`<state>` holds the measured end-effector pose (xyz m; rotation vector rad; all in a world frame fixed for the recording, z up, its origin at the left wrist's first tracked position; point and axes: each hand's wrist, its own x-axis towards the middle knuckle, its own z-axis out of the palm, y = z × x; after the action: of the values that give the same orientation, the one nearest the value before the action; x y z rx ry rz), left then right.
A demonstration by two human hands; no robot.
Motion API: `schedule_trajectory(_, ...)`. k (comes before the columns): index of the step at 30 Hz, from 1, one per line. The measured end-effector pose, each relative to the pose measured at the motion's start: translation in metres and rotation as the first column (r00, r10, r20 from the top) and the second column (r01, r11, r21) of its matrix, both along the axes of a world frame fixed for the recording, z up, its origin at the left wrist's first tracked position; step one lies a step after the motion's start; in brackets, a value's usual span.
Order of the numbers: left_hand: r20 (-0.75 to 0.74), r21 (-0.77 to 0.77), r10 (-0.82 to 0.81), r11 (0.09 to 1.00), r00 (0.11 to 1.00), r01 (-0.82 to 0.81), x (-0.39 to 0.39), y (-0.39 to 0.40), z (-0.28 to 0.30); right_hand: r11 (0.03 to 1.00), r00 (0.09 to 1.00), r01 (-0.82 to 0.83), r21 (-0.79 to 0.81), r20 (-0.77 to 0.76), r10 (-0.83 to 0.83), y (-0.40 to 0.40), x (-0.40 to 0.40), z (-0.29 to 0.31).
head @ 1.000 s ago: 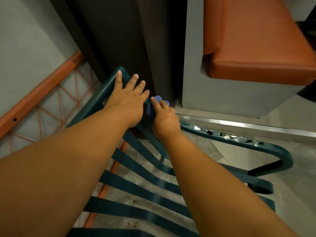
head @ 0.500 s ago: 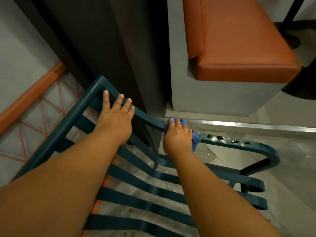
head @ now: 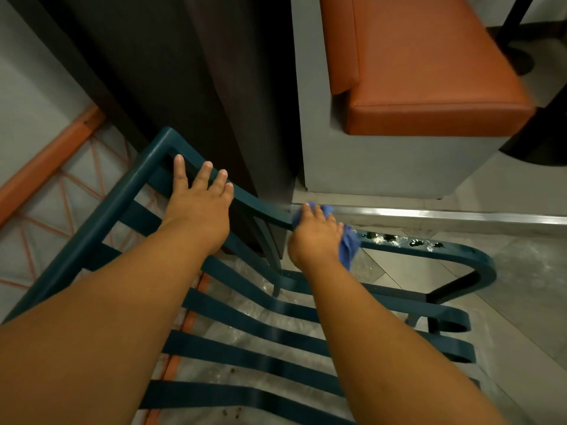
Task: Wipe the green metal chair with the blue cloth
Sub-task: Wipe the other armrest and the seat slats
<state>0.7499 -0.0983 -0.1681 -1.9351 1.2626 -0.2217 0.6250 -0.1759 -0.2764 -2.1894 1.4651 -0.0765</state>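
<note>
In the head view, the right hand (head: 317,239) is closed over the blue cloth (head: 348,245), pressing it onto the armrest (head: 429,245) of the green metal chair (head: 101,219), while the left hand (head: 201,207) lies flat and open on the top rail, holding nothing. To wipe well, I judge the cloth should stay wrapped around the rail and slide toward the wet spots (head: 399,239) just beside it, the left hand bracing the frame.

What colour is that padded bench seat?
Orange-brown padded bench seat, clearest in the head view.
</note>
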Motion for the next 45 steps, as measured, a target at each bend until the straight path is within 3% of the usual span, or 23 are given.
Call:
schedule_trajectory(2,0.006,-0.001,0.013,1.000,1.000,-0.013,-0.003,-0.002,-0.001,0.989,0.987,-0.145,0.020,0.071,0.143,0.001,0.022,0.009)
schedule_trajectory(5,0.007,0.001,0.035,0.999,0.999,-0.035,-0.006,-0.004,-0.002,0.950,0.935,-0.300,-0.083,0.171,0.310,0.014,0.017,0.001)
schedule_trajectory(7,0.001,-0.007,0.038,0.999,0.999,-0.038,-0.005,-0.003,-0.002,0.952,0.948,-0.262,-0.160,0.141,0.284,0.017,-0.008,-0.013)
schedule_trajectory(11,-0.014,-0.002,0.047,0.999,0.999,-0.047,-0.003,-0.002,0.000,0.984,0.997,-0.072,-0.163,-0.040,0.066,0.011,-0.061,-0.023)
schedule_trajectory(15,-0.022,0.012,0.070,0.997,0.997,-0.070,-0.007,-0.004,-0.002,0.999,0.988,-0.032,-0.002,-0.148,0.032,-0.001,-0.036,-0.004)
schedule_trajectory(19,-0.005,0.024,0.092,0.996,0.996,-0.091,-0.013,-0.008,-0.003,0.949,0.949,-0.315,0.003,0.002,0.315,0.005,-0.003,0.002)
schedule_trajectory(21,-0.006,0.022,0.099,0.995,0.995,-0.098,-0.015,-0.009,-0.004,0.931,0.932,-0.360,-0.053,0.027,0.362,0.003,-0.014,-0.007)
schedule_trajectory(23,-0.004,0.006,0.107,0.994,0.994,-0.107,-0.014,-0.008,-0.005,0.936,0.941,-0.336,-0.106,0.006,0.338,-0.004,-0.028,-0.015)
schedule_trajectory(26,-0.004,0.011,0.098,0.995,0.995,-0.098,-0.012,-0.006,-0.007,0.973,0.974,-0.227,-0.041,0.003,0.228,-0.014,-0.029,-0.008)
schedule_trajectory(29,0.006,0.005,0.078,0.997,0.997,-0.078,-0.011,-0.006,-0.010,0.980,0.972,-0.182,0.077,0.162,0.168,-0.025,-0.004,0.006)
schedule_trajectory(32,0.030,0.007,0.074,0.997,0.997,-0.074,-0.011,-0.006,-0.014,0.948,0.923,-0.269,0.171,0.327,0.203,-0.028,0.020,0.015)
schedule_trajectory(36,0.029,-0.011,0.048,0.999,0.998,-0.048,-0.007,-0.006,-0.015,0.947,0.967,-0.220,0.232,0.178,0.181,-0.042,0.027,0.010)
schedule_trajectory(39,0.027,-0.019,0.030,0.999,0.999,-0.029,-0.004,-0.005,-0.016,0.927,0.961,-0.267,0.263,0.000,0.277,-0.053,0.029,0.016)
schedule_trajectory(40,0.027,-0.018,0.028,0.999,0.999,-0.028,-0.004,-0.006,-0.017,0.927,0.953,-0.293,0.234,-0.008,0.303,-0.052,0.031,0.019)
schedule_trajectory(42,0.027,-0.016,0.034,0.999,0.999,-0.033,-0.004,-0.007,-0.018,0.935,0.950,-0.304,0.180,0.123,0.285,-0.041,0.032,0.019)
schedule_trajectory(44,0.029,-0.017,0.040,0.999,0.999,-0.039,-0.005,-0.007,-0.020,0.961,0.925,-0.277,0.005,0.271,0.265,-0.022,0.028,0.005)
schedule_trajectory(45,0.030,-0.019,0.042,0.999,0.999,-0.041,-0.006,-0.008,-0.020,0.957,0.920,-0.275,-0.096,0.263,0.291,-0.013,0.022,-0.005)
